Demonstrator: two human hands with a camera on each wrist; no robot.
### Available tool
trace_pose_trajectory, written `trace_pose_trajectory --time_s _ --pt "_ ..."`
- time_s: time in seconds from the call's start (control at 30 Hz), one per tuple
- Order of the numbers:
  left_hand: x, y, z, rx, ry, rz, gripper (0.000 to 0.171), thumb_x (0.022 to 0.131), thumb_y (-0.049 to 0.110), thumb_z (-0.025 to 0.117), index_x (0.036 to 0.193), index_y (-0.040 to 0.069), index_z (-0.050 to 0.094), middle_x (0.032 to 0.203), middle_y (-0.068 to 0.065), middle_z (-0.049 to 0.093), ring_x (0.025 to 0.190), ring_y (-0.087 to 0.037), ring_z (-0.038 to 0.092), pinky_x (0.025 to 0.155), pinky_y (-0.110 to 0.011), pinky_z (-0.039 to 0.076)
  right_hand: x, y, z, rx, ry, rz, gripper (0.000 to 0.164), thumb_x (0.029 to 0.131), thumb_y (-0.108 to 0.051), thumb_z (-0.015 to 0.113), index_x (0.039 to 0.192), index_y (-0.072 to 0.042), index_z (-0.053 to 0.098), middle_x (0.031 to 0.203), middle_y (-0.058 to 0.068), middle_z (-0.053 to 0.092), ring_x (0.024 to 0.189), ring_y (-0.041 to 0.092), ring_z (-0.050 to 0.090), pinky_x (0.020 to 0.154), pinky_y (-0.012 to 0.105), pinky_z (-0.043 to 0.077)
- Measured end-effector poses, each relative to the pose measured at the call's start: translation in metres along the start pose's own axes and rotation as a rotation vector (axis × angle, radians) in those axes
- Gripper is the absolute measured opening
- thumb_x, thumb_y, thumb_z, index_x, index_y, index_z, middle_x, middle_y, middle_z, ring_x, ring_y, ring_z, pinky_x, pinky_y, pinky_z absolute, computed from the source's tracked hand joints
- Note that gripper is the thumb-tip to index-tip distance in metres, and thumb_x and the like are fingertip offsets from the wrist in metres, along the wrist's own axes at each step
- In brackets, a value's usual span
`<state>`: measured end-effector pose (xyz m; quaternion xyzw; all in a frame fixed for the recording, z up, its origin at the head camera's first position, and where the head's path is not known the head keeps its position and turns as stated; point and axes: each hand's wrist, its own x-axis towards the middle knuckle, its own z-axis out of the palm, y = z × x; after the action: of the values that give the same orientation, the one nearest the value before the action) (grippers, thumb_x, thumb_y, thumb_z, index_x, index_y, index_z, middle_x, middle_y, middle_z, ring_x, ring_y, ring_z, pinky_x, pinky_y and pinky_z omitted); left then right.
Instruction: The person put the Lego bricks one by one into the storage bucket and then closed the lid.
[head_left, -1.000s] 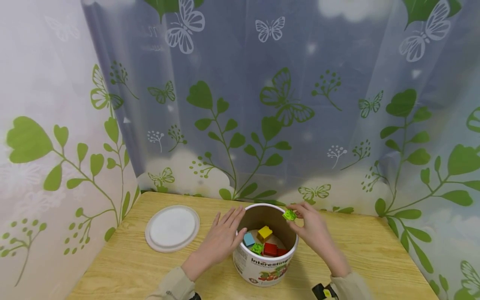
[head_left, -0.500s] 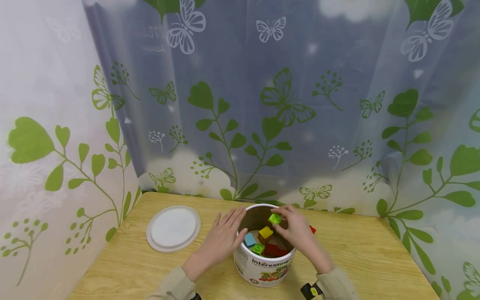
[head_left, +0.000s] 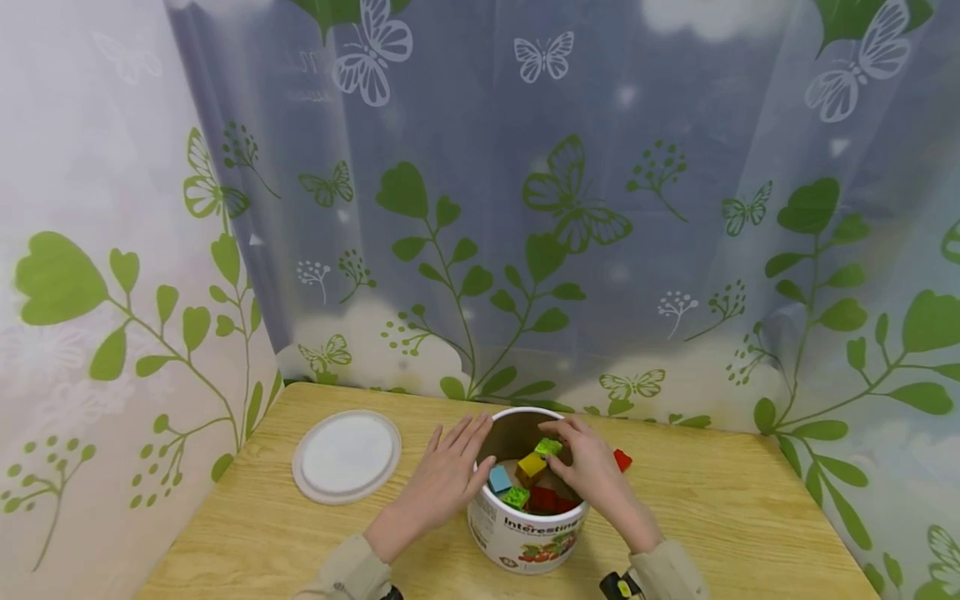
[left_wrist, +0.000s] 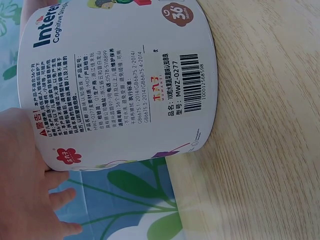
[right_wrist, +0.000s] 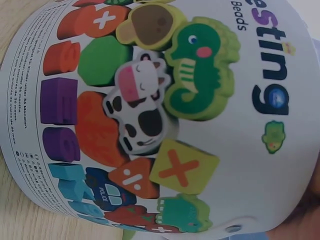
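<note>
A white round tub (head_left: 525,542) printed with pictures and lettering stands on the table. Inside lie a light-blue block (head_left: 499,479), a yellow block (head_left: 532,467), a green block (head_left: 516,497) and red blocks (head_left: 543,501). My left hand (head_left: 444,477) rests on the tub's left rim with its fingers straight; the left wrist view has that hand (left_wrist: 25,185) against the tub's labelled side (left_wrist: 125,95). Within the tub's mouth, at the right, my right hand (head_left: 592,467) pinches a lime-green studded block (head_left: 548,447) between thumb and fingers. The right wrist view mostly holds the tub's printed wall (right_wrist: 150,120).
A white round lid (head_left: 347,457) lies on the wooden table (head_left: 247,533) left of the tub. Beyond my right hand a red block (head_left: 622,460) sits on the table. A leaf-and-butterfly patterned curtain (head_left: 480,208) hangs behind.
My right hand has brought the lime-green block leftward over the rim and lower into the tub. The red block on the table has come into sight. My left hand has stayed put.
</note>
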<state>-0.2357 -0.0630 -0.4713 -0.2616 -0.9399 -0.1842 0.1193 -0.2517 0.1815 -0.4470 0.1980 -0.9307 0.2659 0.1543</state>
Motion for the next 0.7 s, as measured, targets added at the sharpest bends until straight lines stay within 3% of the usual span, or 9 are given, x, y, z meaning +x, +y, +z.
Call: trace_pose_trajectory --time_s 0.17,0.43,0.7 --pt "0.000 0.000 0.000 -0.003 -0.004 0.001 0.060 0.110 0.043 0.034 0.160 0.010 0.031 0.165 -0.006 0.030 0.151 -0.030 0.029 0.119 -0.063 0.022 -0.001 0.000 0.001 0.014 0.020 -0.006 0.036 0.085 -0.004 0.081 0.119 -0.010 0.071 0.113 0.010 0.066 0.092 0.026 0.067 0.078 0.043 0.059" --pt "0.000 0.001 0.001 0.001 0.001 0.003 0.059 0.110 0.041 0.036 0.160 0.009 0.030 0.165 -0.007 0.030 0.151 -0.031 0.030 0.120 -0.063 0.022 -0.005 0.004 -0.004 0.060 0.100 -0.038 0.031 0.088 -0.008 0.079 0.118 -0.013 0.073 0.115 0.007 0.069 0.097 0.027 0.070 0.081 0.046 0.059" --pt "-0.001 0.001 0.000 0.001 0.003 -0.001 0.061 0.110 0.044 0.032 0.160 0.009 0.030 0.165 -0.007 0.030 0.151 -0.031 0.030 0.120 -0.062 0.022 -0.006 0.013 -0.014 0.119 0.188 -0.047 0.027 0.090 -0.005 0.076 0.117 -0.006 0.073 0.107 0.012 0.069 0.098 0.034 0.069 0.082 0.049 0.059"
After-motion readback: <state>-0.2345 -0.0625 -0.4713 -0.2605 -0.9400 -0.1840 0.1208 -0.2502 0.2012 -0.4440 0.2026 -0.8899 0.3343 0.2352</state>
